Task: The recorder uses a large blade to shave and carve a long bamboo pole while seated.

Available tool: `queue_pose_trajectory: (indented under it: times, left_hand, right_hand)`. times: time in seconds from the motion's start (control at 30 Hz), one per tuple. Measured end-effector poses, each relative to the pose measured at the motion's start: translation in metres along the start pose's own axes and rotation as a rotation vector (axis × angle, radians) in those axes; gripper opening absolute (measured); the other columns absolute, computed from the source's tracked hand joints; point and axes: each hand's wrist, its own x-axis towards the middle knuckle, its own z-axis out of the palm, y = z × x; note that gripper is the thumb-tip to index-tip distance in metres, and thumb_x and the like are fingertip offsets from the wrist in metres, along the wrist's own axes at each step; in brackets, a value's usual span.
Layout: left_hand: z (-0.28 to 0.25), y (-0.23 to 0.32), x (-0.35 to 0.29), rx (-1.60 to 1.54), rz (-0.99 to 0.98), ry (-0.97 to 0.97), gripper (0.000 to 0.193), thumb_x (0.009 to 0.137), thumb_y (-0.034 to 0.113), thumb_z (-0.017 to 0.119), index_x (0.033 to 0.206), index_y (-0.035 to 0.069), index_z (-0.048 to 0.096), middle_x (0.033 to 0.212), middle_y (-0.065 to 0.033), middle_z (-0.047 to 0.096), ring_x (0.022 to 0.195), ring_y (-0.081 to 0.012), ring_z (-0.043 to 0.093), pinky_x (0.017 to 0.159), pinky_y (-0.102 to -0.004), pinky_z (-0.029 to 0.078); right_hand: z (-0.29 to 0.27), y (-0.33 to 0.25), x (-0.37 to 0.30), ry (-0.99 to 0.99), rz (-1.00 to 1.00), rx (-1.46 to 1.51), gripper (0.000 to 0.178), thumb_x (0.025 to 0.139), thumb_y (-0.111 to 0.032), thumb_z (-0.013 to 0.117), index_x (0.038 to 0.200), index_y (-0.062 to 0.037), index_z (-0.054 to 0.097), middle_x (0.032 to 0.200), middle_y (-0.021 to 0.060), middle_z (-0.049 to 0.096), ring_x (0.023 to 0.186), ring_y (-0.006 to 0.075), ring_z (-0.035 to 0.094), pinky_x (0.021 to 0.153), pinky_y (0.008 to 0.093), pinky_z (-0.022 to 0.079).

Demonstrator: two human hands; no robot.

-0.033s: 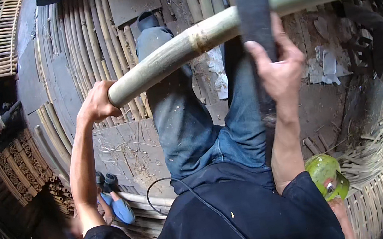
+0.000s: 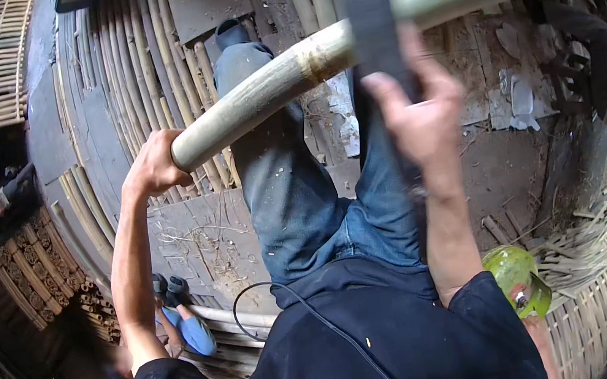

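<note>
A thick pale-green bamboo pole [image 2: 254,104] lies slantwise across my view, above my legs, with a brownish node ring near its middle. My left hand [image 2: 156,163] is wrapped round its near left end. In my right hand [image 2: 427,108] is a long machete [image 2: 374,27] with a broad dark blade, gripped part way along between thumb and fingers. Its blade crosses the pole right of the node, on the side toward me; whether its edge bites into the bamboo I cannot tell. The machete's lower part runs down beside my forearm, partly hidden.
Beneath me is a floor of bamboo slats [image 2: 141,65] and dark boards, with shavings scattered about. Bundled bamboo pieces [image 2: 33,263] are stacked at left. A yellow-green round container [image 2: 516,280] and a woven basket [image 2: 597,319] with strips stand at right. Another person [image 2: 192,331] sits at lower left.
My right hand and the machete have slid left along the pole, toward the node. My left hand stays on the pole's end, and the pole has barely shifted.
</note>
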Motion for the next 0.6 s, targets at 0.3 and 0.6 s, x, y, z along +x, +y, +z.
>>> queue_pose_trajectory:
  times: [0.3,0.6]
  left_hand:
    - [0.004,-0.016,-0.004,-0.052,-0.074,-0.105,0.058,0.046,0.020,0.083,0.097,-0.008,0.073,0.082,-0.0196,0.074,0.077,-0.0317,0.074,0.080,-0.0435,0.060]
    - [-0.009,-0.042,0.011,-0.131,-0.171,-0.255,0.062,0.042,0.018,0.085,0.099,-0.004,0.073,0.087,-0.0146,0.076,0.083,-0.0271,0.074,0.078,-0.0416,0.059]
  right_hand:
    - [0.028,-0.002,-0.008,-0.060,0.052,0.035,0.076,0.090,-0.002,0.083,0.159,-0.0214,0.059,0.122,0.0202,0.081,0.097,0.0230,0.081,0.086,0.0342,0.066]
    - [0.074,0.011,-0.031,-0.226,-0.169,-0.095,0.078,0.086,-0.011,0.085,0.158,-0.0265,0.059,0.113,0.0271,0.078,0.083,0.0296,0.081,0.082,0.0391,0.064]
